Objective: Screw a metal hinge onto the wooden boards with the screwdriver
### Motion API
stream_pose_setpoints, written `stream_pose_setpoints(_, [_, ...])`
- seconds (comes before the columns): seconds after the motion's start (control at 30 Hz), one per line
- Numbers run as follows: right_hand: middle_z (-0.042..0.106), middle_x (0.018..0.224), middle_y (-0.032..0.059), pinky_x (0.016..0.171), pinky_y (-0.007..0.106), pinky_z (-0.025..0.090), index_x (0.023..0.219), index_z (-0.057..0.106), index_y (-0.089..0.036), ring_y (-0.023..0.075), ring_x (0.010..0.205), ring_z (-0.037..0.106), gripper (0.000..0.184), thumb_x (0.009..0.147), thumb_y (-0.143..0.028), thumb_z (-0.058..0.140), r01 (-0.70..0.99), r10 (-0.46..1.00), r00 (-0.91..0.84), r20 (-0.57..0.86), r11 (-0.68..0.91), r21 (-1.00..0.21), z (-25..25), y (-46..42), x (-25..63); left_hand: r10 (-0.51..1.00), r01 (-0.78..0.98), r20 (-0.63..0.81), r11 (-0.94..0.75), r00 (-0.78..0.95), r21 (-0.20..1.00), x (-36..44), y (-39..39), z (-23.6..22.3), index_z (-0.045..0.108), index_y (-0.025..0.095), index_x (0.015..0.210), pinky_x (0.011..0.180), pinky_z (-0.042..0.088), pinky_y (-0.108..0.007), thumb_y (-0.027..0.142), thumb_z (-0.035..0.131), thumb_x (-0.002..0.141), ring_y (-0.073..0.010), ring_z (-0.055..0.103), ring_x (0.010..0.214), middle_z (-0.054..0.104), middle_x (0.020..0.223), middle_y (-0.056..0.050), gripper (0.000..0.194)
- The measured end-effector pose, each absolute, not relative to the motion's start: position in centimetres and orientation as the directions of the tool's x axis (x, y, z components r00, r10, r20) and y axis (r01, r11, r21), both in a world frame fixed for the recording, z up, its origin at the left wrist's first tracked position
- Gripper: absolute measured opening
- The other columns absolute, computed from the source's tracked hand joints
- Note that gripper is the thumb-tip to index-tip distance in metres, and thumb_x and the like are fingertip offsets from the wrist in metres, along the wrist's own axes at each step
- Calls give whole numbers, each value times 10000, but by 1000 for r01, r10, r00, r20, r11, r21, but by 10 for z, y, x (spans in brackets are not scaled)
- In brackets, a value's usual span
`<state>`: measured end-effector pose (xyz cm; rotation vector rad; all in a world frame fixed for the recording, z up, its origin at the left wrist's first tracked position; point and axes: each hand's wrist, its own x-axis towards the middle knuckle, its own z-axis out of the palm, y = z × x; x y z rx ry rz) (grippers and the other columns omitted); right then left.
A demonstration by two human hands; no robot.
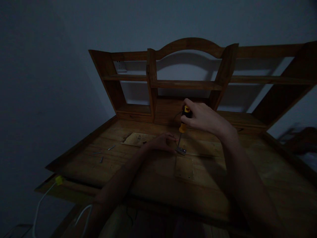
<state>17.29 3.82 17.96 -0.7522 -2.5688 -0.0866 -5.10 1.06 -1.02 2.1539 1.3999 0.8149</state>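
Note:
My right hand (pixel 200 115) is closed around the black and yellow handle of a screwdriver (pixel 183 127), held nearly upright above the wooden desktop. The shaft points down to a small shiny metal piece (pixel 181 151) with what look like two holes or screw heads. My left hand (pixel 163 142) is low beside it, thumb and fingers curved in against the metal piece's left end. A thin square wooden block (pixel 184 168) with small dark holes lies just in front of the metal piece. The exact contact of the screwdriver tip is too dark to make out.
Several small metal screws or pins (pixel 111 147) lie to the left on the desktop (pixel 81 162). A pale wooden strip (pixel 135 139) is behind my left arm. A wooden shelf unit (pixel 185 85) stands along the back. A white cable (pixel 37 211) hangs at the front left.

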Motion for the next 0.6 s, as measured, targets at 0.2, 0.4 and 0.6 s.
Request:
stream_pose_setpoints(0.2, [686, 857, 99, 688, 343, 410, 1098, 549, -186, 276, 783, 636, 460, 891, -583, 444, 605, 524, -712, 468, 796, 28, 181, 32, 171, 914, 646, 245, -403, 325, 648, -53, 14, -13, 688, 281, 1179, 1065, 411, -409, 521, 871, 562, -278, 543, 1217, 572, 1328, -68, 687])
stream_pose_setpoints(0.4, [687, 972, 87, 706, 310, 415, 1110, 549, -197, 237, 840, 637, 312, 903, -417, 468, 518, 479, -758, 442, 855, -38, 183, 32, 172, 912, 659, 229, -404, 339, 634, -52, 13, -9, 686, 294, 1187, 1067, 410, -426, 528, 865, 570, -286, 539, 1216, 567, 1326, -65, 684])
stream_pose_setpoints(0.6, [686, 872, 91, 678, 336, 403, 1102, 563, -187, 265, 780, 632, 392, 905, -505, 447, 602, 521, -711, 472, 798, 27, 182, 32, 170, 920, 632, 217, -382, 325, 674, -50, 9, -6, 692, 274, 1178, 1058, 415, -409, 521, 868, 567, -283, 547, 1202, 570, 1315, -68, 681])
